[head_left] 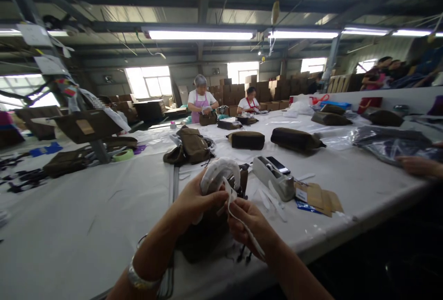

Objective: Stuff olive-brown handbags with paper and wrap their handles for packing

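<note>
Station note: the thing being worked is a dark bag [204, 237], near the front edge of the white-covered table [86, 226], directly under the person's hands. Its handle appears to be the raised loop with a white wrapping [212, 173]. Step in hand, as I judge it: fitting a white strip [255, 241] against that wrapped loop. Any next move on it calls, I think, for a steady left hold and controlled tension from the right. Left hand [192, 203]: curled around the near side of the loop, thumb laid across toward the strip; fingers behind it hidden from me. Right hand [254, 221]: closed, thumb and fingertips pinching the strip just beside the left thumb, its tail trailing down over the hand. Whether the strip is stuck to the wrapping, cannot tell. Just beyond, to the right: loose white strips [277, 205] and a grey tape dispenser [273, 177].
</note>
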{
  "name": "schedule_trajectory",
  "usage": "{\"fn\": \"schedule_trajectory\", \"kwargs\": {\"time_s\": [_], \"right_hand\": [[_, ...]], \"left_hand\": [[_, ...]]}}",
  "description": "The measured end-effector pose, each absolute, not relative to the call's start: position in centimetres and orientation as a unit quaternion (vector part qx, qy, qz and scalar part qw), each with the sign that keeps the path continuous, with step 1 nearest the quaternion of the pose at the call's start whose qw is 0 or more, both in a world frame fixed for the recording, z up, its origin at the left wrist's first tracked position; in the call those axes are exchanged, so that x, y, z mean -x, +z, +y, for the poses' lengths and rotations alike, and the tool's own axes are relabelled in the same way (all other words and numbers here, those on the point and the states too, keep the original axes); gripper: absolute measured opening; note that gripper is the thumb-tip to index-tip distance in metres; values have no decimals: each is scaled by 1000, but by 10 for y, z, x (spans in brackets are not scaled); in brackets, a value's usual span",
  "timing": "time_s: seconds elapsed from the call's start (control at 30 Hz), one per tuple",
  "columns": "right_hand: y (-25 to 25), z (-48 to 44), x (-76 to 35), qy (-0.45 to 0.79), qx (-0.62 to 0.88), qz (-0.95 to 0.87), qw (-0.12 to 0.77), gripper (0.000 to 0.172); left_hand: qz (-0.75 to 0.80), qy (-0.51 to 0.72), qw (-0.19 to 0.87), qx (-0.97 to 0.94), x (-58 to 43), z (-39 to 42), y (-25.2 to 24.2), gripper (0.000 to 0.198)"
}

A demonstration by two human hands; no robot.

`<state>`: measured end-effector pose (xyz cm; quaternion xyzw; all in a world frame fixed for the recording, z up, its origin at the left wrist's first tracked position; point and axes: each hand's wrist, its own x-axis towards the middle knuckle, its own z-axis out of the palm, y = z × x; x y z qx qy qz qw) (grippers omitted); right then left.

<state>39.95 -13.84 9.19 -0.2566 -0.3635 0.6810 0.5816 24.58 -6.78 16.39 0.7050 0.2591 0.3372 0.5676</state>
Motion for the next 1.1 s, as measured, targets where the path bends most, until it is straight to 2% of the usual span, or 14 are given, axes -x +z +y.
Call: {"fn": "schedule_trajectory", "kwargs": {"time_s": [0.1, 0.2, 0.3, 0.37, 0.5, 0.6, 0.73, 0.83, 0.9, 1.0, 1.1], "right_hand": [[89, -137, -399, 608, 319, -404, 605, 41], [86, -138, -401, 534, 372, -431, 625, 41], [87, -141, -401, 446, 392, -492, 637, 47], [90, -142, -401, 388, 404, -530, 637, 44], [95, -136, -412, 304, 462, -529, 644, 30], [92, -116, -445, 225, 522, -500, 653, 37], [83, -89, -487, 67, 638, -497, 584, 46], [82, -95, -476, -16, 605, -537, 588, 49], [84, -110, -447, 19, 558, -574, 600, 40], [88, -130, -400, 196, 495, -593, 604, 33], [93, -135, -380, 306, 462, -546, 628, 27]], "left_hand": [[270, 347, 546, -713, -245, -68, 165, 53], [280, 358, 503, -735, -247, -67, 166, 67], [304, 372, 443, -757, -250, -67, 165, 77], [314, 373, 428, -761, -251, -66, 164, 80], [326, 376, 448, -743, -250, -63, 162, 66], [341, 401, 449, -722, -246, -62, 161, 59], [382, 389, 453, -705, -245, -62, 161, 45], [386, 387, 466, -696, -248, -63, 161, 40], [386, 394, 469, -689, -250, -62, 160, 39], [389, 394, 458, -696, -251, -62, 158, 40], [384, 388, 430, -719, -247, -63, 158, 40]]}}
